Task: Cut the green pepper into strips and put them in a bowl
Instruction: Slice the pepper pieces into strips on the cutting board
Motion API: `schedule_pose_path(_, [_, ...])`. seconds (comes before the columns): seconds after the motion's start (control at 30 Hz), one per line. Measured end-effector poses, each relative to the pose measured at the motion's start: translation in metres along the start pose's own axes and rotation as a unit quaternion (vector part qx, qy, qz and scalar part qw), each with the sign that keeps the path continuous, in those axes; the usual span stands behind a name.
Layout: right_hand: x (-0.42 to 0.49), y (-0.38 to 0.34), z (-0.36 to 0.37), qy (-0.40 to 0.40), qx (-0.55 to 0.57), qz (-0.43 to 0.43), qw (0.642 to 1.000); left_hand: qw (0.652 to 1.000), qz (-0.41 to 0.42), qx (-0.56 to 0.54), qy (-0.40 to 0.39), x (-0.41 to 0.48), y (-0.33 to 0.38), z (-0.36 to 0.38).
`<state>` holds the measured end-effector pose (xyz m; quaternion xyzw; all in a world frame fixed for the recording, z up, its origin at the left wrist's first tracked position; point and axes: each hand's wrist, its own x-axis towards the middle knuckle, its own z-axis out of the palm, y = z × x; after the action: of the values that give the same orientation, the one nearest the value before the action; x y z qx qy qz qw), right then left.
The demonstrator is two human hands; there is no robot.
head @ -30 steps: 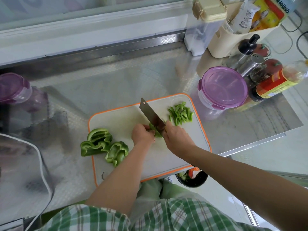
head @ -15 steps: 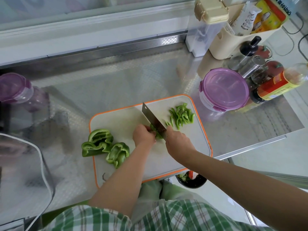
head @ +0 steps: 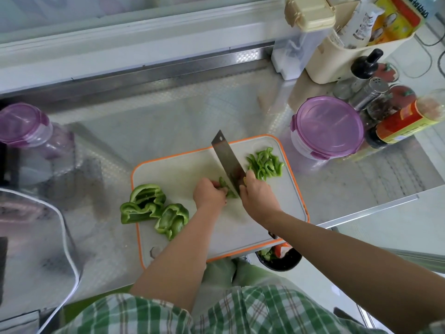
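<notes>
Two hands: right hand [head: 258,197] grips cleaver [head: 227,160]; left hand [head: 208,195] pinches pepper piece [head: 223,185] just beside it; a slip could nick knuckles.

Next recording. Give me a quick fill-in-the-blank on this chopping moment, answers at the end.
1. The cutting board has an ____ rim.
2. The cut strips lie to the ____ of the knife.
3. The round container beside the board has a ____ lid.
4. The right hand grips the knife while the left hand holds the pepper piece down on the ____.

Answers: orange; right; purple; board.
</notes>
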<state>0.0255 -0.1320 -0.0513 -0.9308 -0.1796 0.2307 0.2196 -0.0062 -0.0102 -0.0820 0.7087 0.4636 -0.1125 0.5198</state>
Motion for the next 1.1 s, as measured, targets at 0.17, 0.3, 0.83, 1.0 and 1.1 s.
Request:
schedule_pose_path(0.17, [-0.009, 0.004, -0.007, -0.019, -0.018, -0.042, 0.999, 1.000, 0.002, -0.007, 0.007, -0.003, 0.000, 0.000])
schedule_pose_path(0.3, [-0.011, 0.000, -0.006, -0.044, -0.033, -0.044, 0.998, 1.000, 0.012, 0.005, 0.020, -0.007, 0.003, -0.001])
schedule_pose_path(0.83, [-0.002, -0.018, 0.003, -0.038, -0.093, -0.042, 0.994, 0.999, 0.012, 0.017, 0.025, 0.000, -0.002, 0.003])
schedule_pose_path(1.0, [0.005, -0.003, -0.001, -0.002, -0.010, -0.006, 1.000, 0.999, 0.012, 0.046, 0.016, 0.002, -0.003, 0.004])
schedule_pose_path(1.1, [0.005, 0.003, -0.006, 0.004, 0.007, -0.010, 1.000, 0.998, 0.015, 0.047, 0.026, 0.002, -0.006, 0.006])
